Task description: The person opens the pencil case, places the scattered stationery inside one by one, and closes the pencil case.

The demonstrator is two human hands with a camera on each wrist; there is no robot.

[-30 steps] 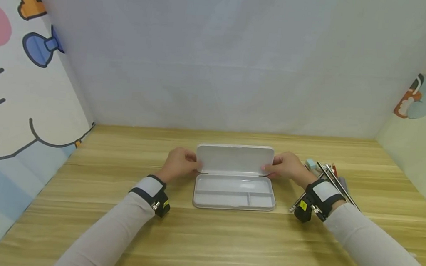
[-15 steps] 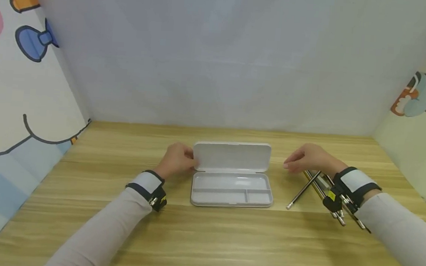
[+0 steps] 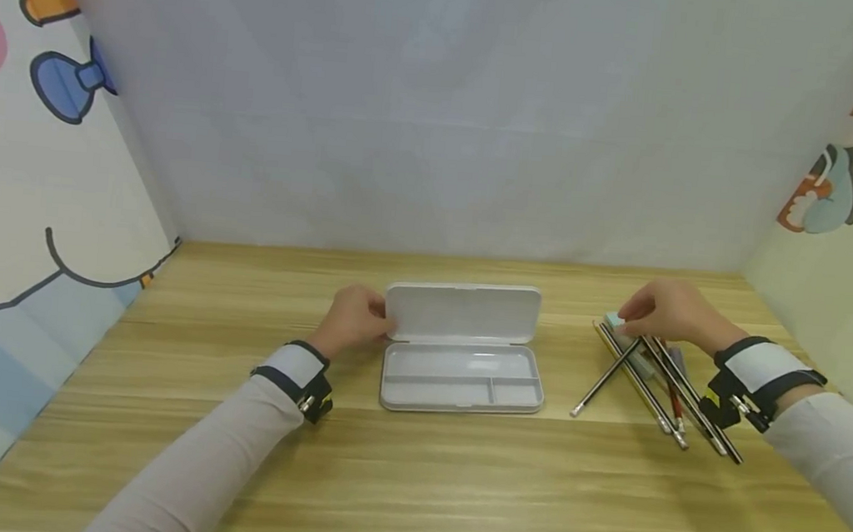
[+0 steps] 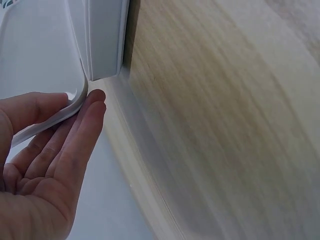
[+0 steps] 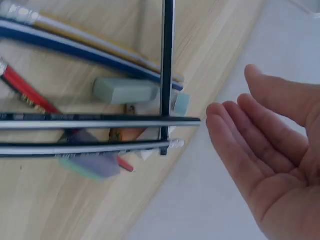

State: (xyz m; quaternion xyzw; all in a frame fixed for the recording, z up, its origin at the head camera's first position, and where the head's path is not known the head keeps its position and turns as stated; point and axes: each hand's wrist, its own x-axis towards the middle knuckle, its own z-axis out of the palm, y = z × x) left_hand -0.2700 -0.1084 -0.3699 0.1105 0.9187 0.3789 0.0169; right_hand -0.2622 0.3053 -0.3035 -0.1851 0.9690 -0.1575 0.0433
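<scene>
A white pencil case [image 3: 437, 363] lies with its lid [image 3: 462, 315] raised and its compartments facing up. My left hand [image 3: 354, 323] pinches the lid's left corner; in the left wrist view the thumb lies on the inner face, the fingers behind. Over at the right, my right hand [image 3: 674, 311] hovers above a loose pile of pencils. The right wrist view shows this hand [image 5: 270, 150] with thumb and fingers apart, holding nothing. Nearest its fingertips are black-and-silver pencils [image 5: 100, 122], one lying crosswise. Beneath them lie a grey-green eraser [image 5: 125, 91] and a red pencil [image 5: 30, 92].
Yellow and blue pencils [image 5: 90, 52] lie side by side in the pile. A purple-grey block [image 5: 95, 155] sits partly under the black pencils. The wooden table [image 3: 379, 479] runs back to a pale wall [image 3: 437, 133], with cartoon-printed panels at both sides.
My right hand has let go of the lid's right side and moved right, over the pencils. The left hand still holds the lid, which stays raised.
</scene>
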